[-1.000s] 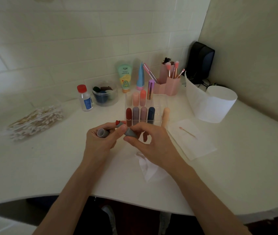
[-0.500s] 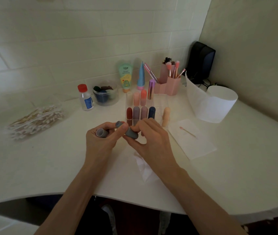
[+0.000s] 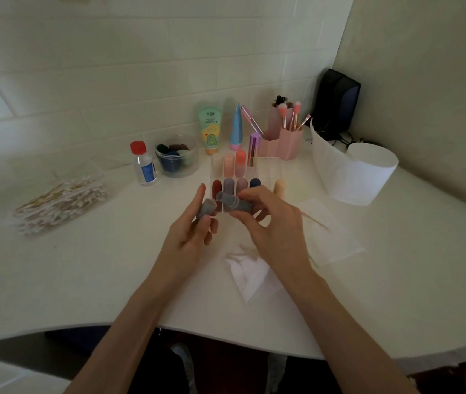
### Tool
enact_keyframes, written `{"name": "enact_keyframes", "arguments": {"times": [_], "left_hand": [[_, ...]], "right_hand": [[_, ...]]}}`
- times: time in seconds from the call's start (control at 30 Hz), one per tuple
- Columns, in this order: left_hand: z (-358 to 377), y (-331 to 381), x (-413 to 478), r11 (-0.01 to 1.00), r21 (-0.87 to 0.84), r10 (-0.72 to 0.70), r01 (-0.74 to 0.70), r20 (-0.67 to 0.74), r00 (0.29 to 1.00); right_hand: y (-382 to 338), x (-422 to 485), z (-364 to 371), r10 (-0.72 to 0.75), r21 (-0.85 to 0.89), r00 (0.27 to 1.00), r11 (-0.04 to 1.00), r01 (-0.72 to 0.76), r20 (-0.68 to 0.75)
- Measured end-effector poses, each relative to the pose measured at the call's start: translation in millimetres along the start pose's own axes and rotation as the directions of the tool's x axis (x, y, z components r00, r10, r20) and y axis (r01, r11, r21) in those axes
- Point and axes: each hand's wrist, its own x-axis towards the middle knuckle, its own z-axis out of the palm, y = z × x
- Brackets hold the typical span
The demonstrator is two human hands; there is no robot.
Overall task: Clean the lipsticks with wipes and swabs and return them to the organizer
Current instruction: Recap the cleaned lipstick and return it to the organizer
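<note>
My right hand (image 3: 271, 223) grips a grey lipstick body (image 3: 234, 203) sideways, its open end pointing left. My left hand (image 3: 194, 226) holds the matching grey cap (image 3: 205, 210) in its curled fingers, the index finger raised; cap and body are a little apart. Just behind my hands stands the clear organizer (image 3: 271, 169) with several lipsticks upright in it. A peach lipstick (image 3: 279, 187) stands on the table to its right. A crumpled white wipe (image 3: 247, 265) lies under my right wrist. A used swab (image 3: 315, 221) rests on a flat wipe (image 3: 337, 237).
A pile of cotton swabs (image 3: 61, 203) in a clear box lies at left. A small red-capped bottle (image 3: 143, 163), a round clear tub (image 3: 177, 156), two tubes, a pink brush holder (image 3: 285, 137) and a wipe roll (image 3: 365, 174) line the back. The table edge curves near me.
The red lipstick tip seen a second ago no longer shows. My right hand has taken the grey body away from my left hand, which now keeps only the cap.
</note>
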Motion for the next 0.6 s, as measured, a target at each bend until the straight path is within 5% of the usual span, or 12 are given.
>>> {"name": "enact_keyframes", "arguments": {"times": [0.27,0.6], "left_hand": [[-0.5,3.5,1.1,0.993,-0.116,-0.027,0.017,-0.086,0.996],[-0.1,1.2,3.3,0.997,-0.061,0.047,-0.053,-0.093,0.995]], "right_hand": [[13.6,-0.3,0.9,-0.070,-0.142,0.997,0.988,0.064,-0.036],[14.9,-3.3,8.8,-0.119,-0.148,0.993,0.982,0.118,0.000]]}}
